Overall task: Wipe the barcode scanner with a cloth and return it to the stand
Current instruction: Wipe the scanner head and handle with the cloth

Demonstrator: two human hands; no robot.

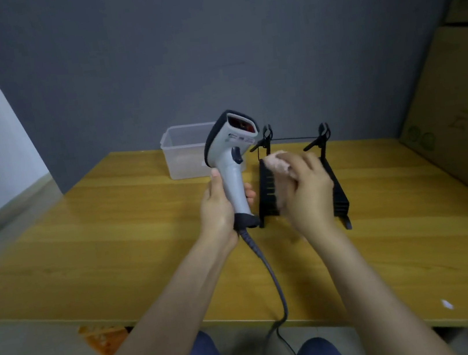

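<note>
While the left hand (218, 207) wraps its fingers and thumb round the grip of the scanner (231, 159), the right hand (309, 193) is bunched on a pale pink cloth (279, 164), clear of the scanner and just to its 3 o'clock. The scanner is held upright above the table (112, 226), its long axis running from 6 to 12 o'clock, with the dark base at the bottom and the head tipped toward 1 o'clock, so the red window faces away from the person. A grey cable (267, 266) leaves the base and falls toward 6 o'clock, over the table edge.

The black stand (265, 194) sits on the table directly behind the right hand, at 3 o'clock from the scanner and near it; two clip-like uprights rise at its far end. The right hand covers much of its middle. A clear tub (183, 154) stands at 11 o'clock, behind the scanner head.

My judgement is that wiping comes next and turns on one thing: the cloth hand must travel toward 9 o'clock to meet the grip or head. For the return, the stand lies to the right of the holding hand, so the scanner would have to cross toward 3 o'clock once the right hand clears.

Small labels sit under the scanner window, but they are too blurred to read. No brand can be made out.
</note>
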